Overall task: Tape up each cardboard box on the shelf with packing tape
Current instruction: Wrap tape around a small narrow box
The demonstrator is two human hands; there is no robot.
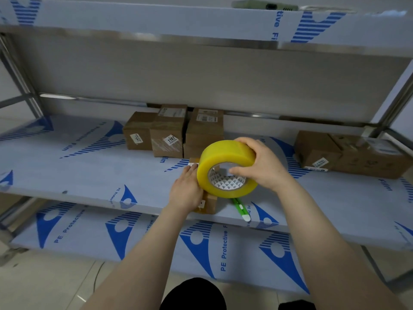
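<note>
The head view shows one metal rack with three shelves in sight, all wrapped in white film with blue print: an upper shelf, a middle shelf and a lower shelf. Six cardboard boxes can be counted on the middle shelf. Three stand packed together at the back: a left box, a centre box bearing a label that reads 1107, and a taller box touching it on the right. Well apart, at the right end, sit two more, a near right box and a far right box, touching each other. The sixth, a small box, sits at the front edge and is mostly hidden by the hands. The left hand lies flat on top of it, fingers straight and close together, their tips reaching a white label. The right hand grips the single roll of packing tape, yellow with a printed core, thumb hooked inside the core and fingers curled over the outer rim; the roll is held on edge just above the small box, against the left hand. One green cutter lies on the shelf just beside the small box, under the roll. One pale green device rests on the upper shelf.
</note>
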